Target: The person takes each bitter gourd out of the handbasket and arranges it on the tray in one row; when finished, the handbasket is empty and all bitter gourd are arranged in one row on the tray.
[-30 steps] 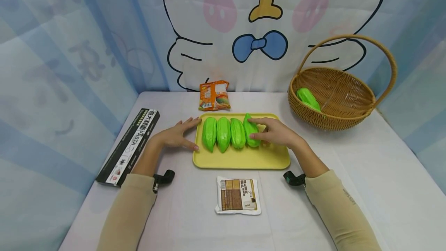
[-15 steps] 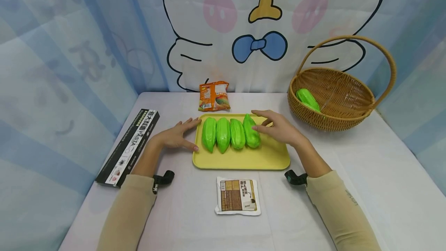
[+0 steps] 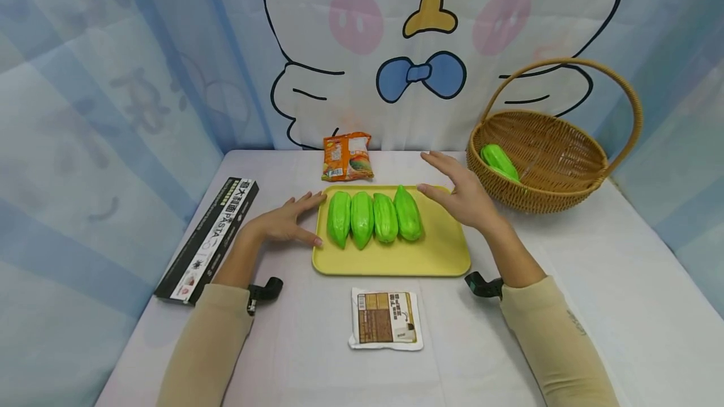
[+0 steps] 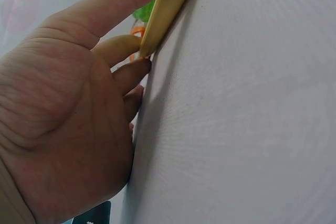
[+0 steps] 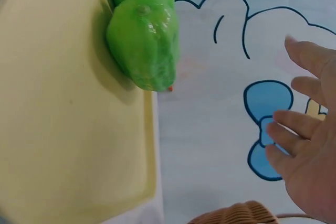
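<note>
Several bright green, ridged, glossy vegetables lie side by side on a yellow tray, towards its left half. My left hand rests at the tray's left edge, fingers extended. In the left wrist view its thumb and fingertips touch the tray rim. Above the tray's right side hovers my right hand, fingers spread and holding nothing. It is apart from the nearest green vegetable. The right wrist view shows that hand with relaxed fingers, and two of the vegetables on the tray.
A wicker basket with a tall handle stands at the back right, holding one similar green vegetable. An orange snack packet lies behind the tray, a brown-and-white packet before it. A black pasta box lies at left.
My right hand has let go of the rightmost green vegetable and moved up, back and slightly right. That vegetable now lies beside the others. My left hand has stayed at the tray edge.
</note>
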`<move>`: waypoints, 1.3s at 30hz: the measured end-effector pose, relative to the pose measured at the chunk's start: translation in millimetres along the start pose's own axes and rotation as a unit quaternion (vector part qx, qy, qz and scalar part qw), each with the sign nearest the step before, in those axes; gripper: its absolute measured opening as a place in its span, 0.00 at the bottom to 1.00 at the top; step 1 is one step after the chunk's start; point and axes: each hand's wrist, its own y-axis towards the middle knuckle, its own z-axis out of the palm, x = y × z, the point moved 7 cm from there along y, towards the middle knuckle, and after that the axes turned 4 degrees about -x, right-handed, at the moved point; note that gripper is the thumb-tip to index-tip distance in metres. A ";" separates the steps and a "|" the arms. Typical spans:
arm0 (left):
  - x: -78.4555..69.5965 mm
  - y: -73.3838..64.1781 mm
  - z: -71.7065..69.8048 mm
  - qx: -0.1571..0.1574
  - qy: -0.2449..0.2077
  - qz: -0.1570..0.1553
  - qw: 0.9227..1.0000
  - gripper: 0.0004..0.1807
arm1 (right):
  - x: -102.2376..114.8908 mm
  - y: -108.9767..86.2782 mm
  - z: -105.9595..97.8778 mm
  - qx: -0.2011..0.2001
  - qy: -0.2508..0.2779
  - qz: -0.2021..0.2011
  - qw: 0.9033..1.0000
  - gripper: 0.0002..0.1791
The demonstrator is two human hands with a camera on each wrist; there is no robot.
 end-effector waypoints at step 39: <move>2.5 2.2 0.9 0.001 0.002 0.002 1.000 0.65 | -58.8 19.3 -102.7 -0.077 -0.045 0.109 0.990 0.36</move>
